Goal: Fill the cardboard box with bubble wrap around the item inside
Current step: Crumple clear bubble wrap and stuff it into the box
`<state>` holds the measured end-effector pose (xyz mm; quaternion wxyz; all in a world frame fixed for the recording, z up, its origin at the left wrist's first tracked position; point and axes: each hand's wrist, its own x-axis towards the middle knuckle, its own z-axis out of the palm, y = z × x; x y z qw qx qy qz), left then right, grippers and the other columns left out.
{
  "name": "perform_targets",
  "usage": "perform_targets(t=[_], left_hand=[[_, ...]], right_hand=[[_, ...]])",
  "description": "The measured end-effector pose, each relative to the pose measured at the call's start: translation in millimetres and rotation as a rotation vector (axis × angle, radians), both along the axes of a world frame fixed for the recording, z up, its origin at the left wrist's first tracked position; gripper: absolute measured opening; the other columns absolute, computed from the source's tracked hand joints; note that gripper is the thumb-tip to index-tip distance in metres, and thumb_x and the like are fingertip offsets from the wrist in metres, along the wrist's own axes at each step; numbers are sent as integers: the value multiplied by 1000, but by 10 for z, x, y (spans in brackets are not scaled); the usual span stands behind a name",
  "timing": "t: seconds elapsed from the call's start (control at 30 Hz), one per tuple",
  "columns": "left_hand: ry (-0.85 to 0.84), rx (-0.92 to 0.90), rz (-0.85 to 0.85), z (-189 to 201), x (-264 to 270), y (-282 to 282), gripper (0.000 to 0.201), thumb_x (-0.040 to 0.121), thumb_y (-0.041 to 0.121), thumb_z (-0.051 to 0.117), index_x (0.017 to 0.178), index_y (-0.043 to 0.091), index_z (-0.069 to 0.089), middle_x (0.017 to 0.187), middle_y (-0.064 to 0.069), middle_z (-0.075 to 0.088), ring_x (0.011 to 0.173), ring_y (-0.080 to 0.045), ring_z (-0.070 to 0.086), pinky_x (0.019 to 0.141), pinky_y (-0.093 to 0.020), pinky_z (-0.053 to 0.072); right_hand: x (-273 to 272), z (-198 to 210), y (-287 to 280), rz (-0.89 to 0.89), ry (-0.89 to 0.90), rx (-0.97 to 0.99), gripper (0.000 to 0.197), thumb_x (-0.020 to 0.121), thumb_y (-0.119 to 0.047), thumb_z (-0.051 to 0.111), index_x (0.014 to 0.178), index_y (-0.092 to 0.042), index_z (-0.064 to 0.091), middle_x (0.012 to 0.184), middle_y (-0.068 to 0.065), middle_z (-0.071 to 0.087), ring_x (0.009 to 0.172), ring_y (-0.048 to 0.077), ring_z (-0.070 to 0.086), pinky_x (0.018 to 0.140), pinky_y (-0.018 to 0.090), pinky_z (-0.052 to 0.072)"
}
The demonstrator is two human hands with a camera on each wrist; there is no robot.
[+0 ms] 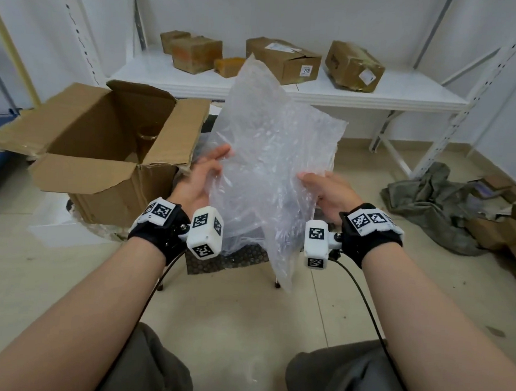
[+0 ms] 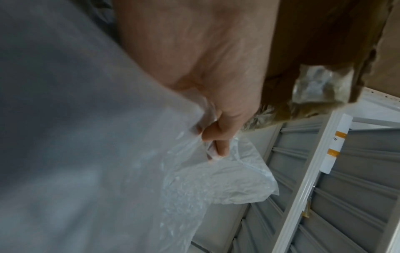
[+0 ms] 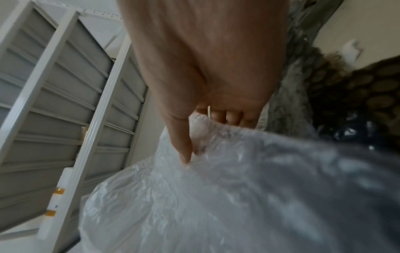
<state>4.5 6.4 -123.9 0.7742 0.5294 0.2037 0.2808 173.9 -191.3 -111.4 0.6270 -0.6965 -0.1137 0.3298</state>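
A: Status on the packing?

B: Early stage, I'd say. The bubble wrap (image 1: 272,141) is one large sheet held up in the air, right of the cardboard box (image 1: 103,143) and not in it. Left hand (image 1: 202,173) grasps its left edge, fingers pinching the film. Right hand (image 1: 329,190) grasps the right edge, thumb on top, fingers behind.

A: Box state?

B: Sits on the floor (image 1: 243,309), flaps open. The item (image 1: 148,134) looks like a brownish jar top, deep inside against the far wall. No wrap visible around it from the head view, though most of the interior is hidden.

A: So what's left?

B: Pretty much all of it: carry the sheet left over the opening, push it down around the item, likely repeat. More wrap lies on the floor under the held sheet.
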Motion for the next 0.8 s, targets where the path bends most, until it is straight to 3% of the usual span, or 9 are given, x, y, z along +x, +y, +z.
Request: perform_targets(t=[0.07,0.1,0.2,0.27,0.4,0.53,0.6,0.7,0.8], left_hand=[[-48,-17,-13,13,-11,-23,35,94,-4,44,112,20,63,114,5,65,100,-7,64,74,-17,53],[-66,-22,-19,7,-17,-28,32,94,-2,48,113,19,64,115,5,67,102,-7,65,77,-18,54],[-62,-55,-28,-59,-35,-13,29,93,2,55,112,19,68,117,2,70,108,-12,66,84,-25,54],[-35,-80,-9,-67,-42,-2,32,92,1,55,116,19,67,119,1,69,109,-15,66,77,-25,56],[4,-63,44,-51,-52,31,43,93,1,52,133,17,57,118,2,68,103,-13,66,71,-22,56],[25,-46,42,-21,-10,32,58,95,-4,45,146,22,38,118,1,62,101,-15,63,77,-30,54],[53,-7,-15,9,-16,60,49,94,-7,38,137,13,49,110,2,68,95,-12,67,76,-26,55],[119,-38,-5,15,-40,97,36,89,-5,43,104,12,71,110,-4,72,90,-13,67,78,-24,53],[261,-12,89,14,-12,140,32,87,-5,44,74,15,65,89,-8,63,84,-20,56,85,-30,44]], right_hand=[[-19,45,-36,52,10,54,20,87,-8,71,105,-6,63,93,9,70,86,24,66,86,42,51],[-21,59,-55,73,8,69,15,88,-3,69,101,-6,64,95,11,70,88,25,66,89,43,52],[4,50,-89,49,7,110,16,89,2,66,103,-5,65,100,12,71,87,23,69,84,38,58],[70,8,-122,-16,-4,106,16,90,2,65,103,-6,65,96,9,73,81,18,70,78,31,59],[198,-9,-217,-83,-16,75,13,90,-2,66,98,-10,70,94,11,75,93,26,70,95,44,54],[203,19,-248,-85,-62,61,20,96,-9,58,94,-20,75,106,7,74,104,26,67,102,45,50],[183,32,-265,-54,-37,113,27,98,-9,51,103,-19,76,116,11,72,105,29,65,96,42,52],[138,84,-305,-17,21,208,34,103,-8,40,109,-20,71,119,11,70,97,25,66,89,39,54],[142,107,-305,-17,45,274,33,102,-7,40,110,-19,70,120,10,70,103,23,68,92,41,54]])
